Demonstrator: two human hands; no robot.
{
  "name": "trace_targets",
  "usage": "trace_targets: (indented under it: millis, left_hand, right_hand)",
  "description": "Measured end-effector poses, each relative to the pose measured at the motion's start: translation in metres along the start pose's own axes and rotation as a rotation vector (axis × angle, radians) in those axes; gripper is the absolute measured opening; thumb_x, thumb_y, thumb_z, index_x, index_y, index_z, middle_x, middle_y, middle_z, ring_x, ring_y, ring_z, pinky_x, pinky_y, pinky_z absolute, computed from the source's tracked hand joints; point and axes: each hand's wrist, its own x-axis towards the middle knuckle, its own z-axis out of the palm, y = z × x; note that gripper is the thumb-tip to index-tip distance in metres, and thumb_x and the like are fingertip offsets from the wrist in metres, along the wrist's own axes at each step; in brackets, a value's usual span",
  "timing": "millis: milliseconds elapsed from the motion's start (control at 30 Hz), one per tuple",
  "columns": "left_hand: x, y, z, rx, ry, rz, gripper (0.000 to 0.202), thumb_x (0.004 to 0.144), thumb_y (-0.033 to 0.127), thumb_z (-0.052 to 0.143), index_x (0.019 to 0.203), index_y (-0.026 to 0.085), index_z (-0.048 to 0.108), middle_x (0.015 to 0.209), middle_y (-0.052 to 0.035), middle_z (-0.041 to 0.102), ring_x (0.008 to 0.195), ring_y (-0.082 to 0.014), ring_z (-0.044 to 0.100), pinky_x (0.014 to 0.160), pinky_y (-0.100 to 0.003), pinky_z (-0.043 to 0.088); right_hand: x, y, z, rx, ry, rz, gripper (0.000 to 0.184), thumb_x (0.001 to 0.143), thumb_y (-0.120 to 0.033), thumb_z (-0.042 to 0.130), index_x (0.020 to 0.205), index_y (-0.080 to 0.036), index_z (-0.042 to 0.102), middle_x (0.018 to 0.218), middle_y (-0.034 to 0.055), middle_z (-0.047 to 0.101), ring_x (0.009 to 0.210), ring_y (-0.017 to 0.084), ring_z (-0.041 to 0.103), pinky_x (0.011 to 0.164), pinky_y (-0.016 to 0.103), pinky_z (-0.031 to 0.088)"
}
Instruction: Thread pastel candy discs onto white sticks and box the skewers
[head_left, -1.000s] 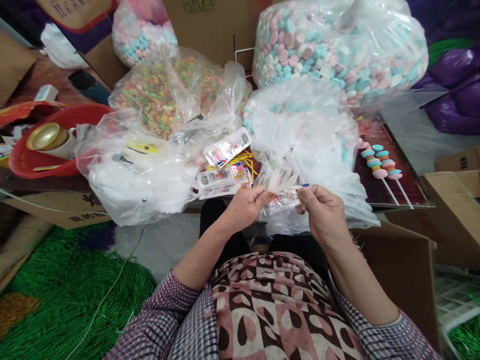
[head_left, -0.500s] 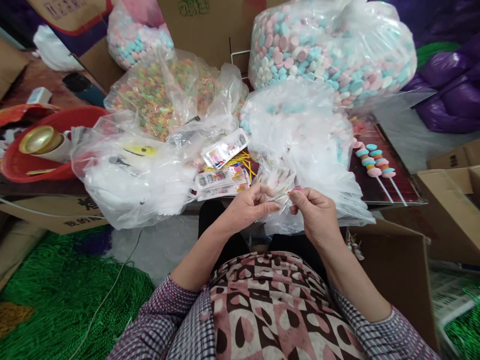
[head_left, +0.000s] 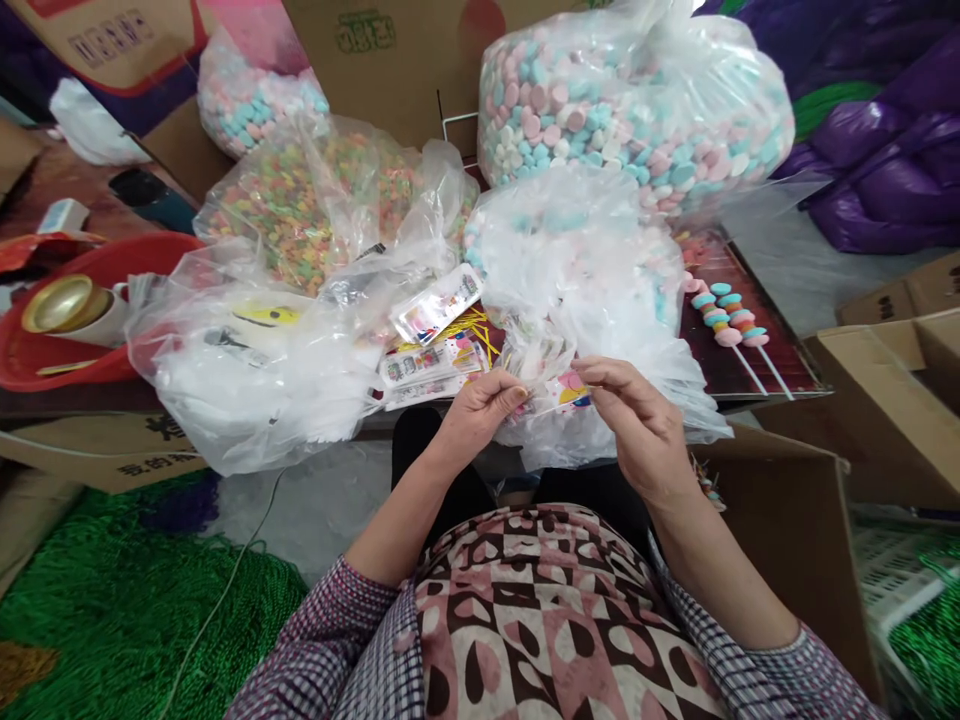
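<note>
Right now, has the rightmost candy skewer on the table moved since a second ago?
No. Judged against the table, the candy skewer lies in the same spot near the right edge; the whole view shifted.

Since half a second ago, we see a pink-and-yellow printed wrapper (head_left: 570, 389) come into view. Left of the wrapper, the left hand's (head_left: 480, 410) parted fingers have come together; right of it, the right hand's (head_left: 637, 420) fingers have straightened outward.
</note>
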Motion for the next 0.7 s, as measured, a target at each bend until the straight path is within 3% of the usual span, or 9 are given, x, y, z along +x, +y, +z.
trace_targets:
  millis: [67, 233, 400, 533, 600, 700]
  left_hand:
    - [0.0, -0.003, 0.0, -0.016, -0.01, 0.011, 0.032, 0.091, 0.047, 0.059, 0.078, 0.018, 0.06, 0.072, 0.0016, 0.051, 0.067, -0.0114, 0.047, 0.064, -0.025, 0.04]
    - [0.002, -0.005, -0.001, -0.026, 0.011, 0.059, 0.032, 0.092, 0.047, 0.058, 0.079, 0.018, 0.062, 0.074, 0.0003, 0.054, 0.068, -0.0121, 0.048, 0.067, -0.027, 0.04]
    - [0.003, 0.0, 0.001, 0.022, 0.005, 0.1, 0.032, 0.092, 0.047, 0.057, 0.081, 0.018, 0.064, 0.081, -0.0018, 0.06, 0.074, -0.0139, 0.052, 0.071, -0.028, 0.042]
    - [0.001, 0.0, 0.003, 0.132, 0.038, 0.147, 0.03, 0.093, 0.043, 0.057, 0.077, 0.018, 0.062, 0.076, -0.0003, 0.058, 0.071, -0.0128, 0.052, 0.071, -0.027, 0.042]
    - [0.0, -0.004, 0.002, 0.137, 0.081, 0.111, 0.028, 0.094, 0.041, 0.056, 0.078, 0.019, 0.062, 0.072, 0.0017, 0.055, 0.065, -0.0107, 0.049, 0.066, -0.026, 0.041]
    - [0.002, -0.012, -0.002, 0.056, 0.173, 0.033, 0.025, 0.092, 0.042, 0.059, 0.081, 0.02, 0.062, 0.066, 0.0043, 0.051, 0.057, -0.009, 0.046, 0.057, -0.023, 0.037]
  right_hand:
    - [0.0, -0.003, -0.002, -0.063, -0.058, -0.062, 0.015, 0.09, -0.023, 0.06, 0.097, -0.027, 0.072, 0.12, 0.0046, 0.068, 0.117, 0.023, 0.061, 0.103, 0.041, 0.047]
    - [0.003, -0.005, -0.008, -0.213, -0.158, -0.212, 0.028, 0.091, -0.011, 0.051, 0.106, -0.026, 0.069, 0.128, 0.0063, 0.066, 0.121, 0.021, 0.061, 0.107, 0.044, 0.046]
    - [0.007, 0.003, -0.003, -0.385, -0.311, -0.373, 0.022, 0.09, -0.015, 0.059, 0.108, -0.023, 0.068, 0.134, 0.0123, 0.064, 0.124, 0.024, 0.06, 0.105, 0.044, 0.049]
    - [0.007, 0.009, 0.006, -0.424, -0.277, -0.468, 0.009, 0.093, -0.024, 0.062, 0.096, -0.022, 0.07, 0.105, 0.0103, 0.076, 0.106, 0.022, 0.07, 0.095, 0.042, 0.056]
    - [0.006, 0.007, 0.009, -0.428, -0.222, -0.466, 0.016, 0.095, -0.028, 0.06, 0.086, -0.02, 0.071, 0.087, 0.0082, 0.077, 0.094, 0.021, 0.073, 0.087, 0.037, 0.058]
    - [0.007, 0.0, 0.003, -0.407, -0.22, -0.386, 0.028, 0.097, -0.032, 0.056, 0.076, -0.02, 0.07, 0.083, 0.0066, 0.077, 0.086, 0.018, 0.073, 0.079, 0.03, 0.058]
